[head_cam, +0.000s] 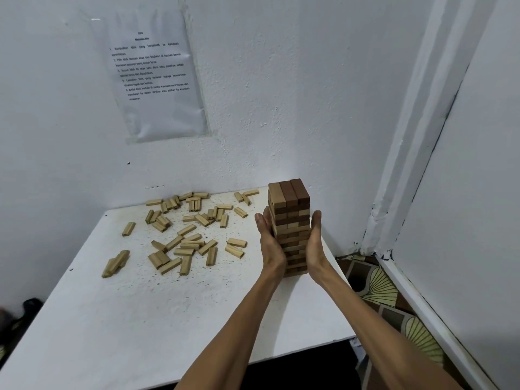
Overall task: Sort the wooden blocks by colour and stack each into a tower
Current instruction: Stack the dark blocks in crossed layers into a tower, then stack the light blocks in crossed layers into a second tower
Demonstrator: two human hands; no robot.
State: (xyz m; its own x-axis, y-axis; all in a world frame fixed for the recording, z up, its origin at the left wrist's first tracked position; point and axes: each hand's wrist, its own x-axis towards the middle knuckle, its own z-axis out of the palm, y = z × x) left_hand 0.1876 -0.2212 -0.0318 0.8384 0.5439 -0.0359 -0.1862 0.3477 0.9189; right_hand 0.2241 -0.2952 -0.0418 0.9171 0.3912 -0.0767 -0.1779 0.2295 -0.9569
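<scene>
A white square table [118, 319] stands in the corner of a white-walled room, a printed paper sheet [153, 77] taped above it. At its right edge rises a tall tower of mixed light and dark brown wooden blocks [289, 218]. The left hand [268, 240] and right hand [315, 240] press flat, fingers straight, against its 2 opposite sides. Loose pale wooden blocks [183, 229] lie scattered toward the wall.

Blocks [180, 243] and tower [289, 218]: matt wood, pale and dark brown. Table [118, 319]: white, speckled. Wall [281, 80]: rough white paint. Sheet [153, 74]: glossy, wrinkled.
</scene>
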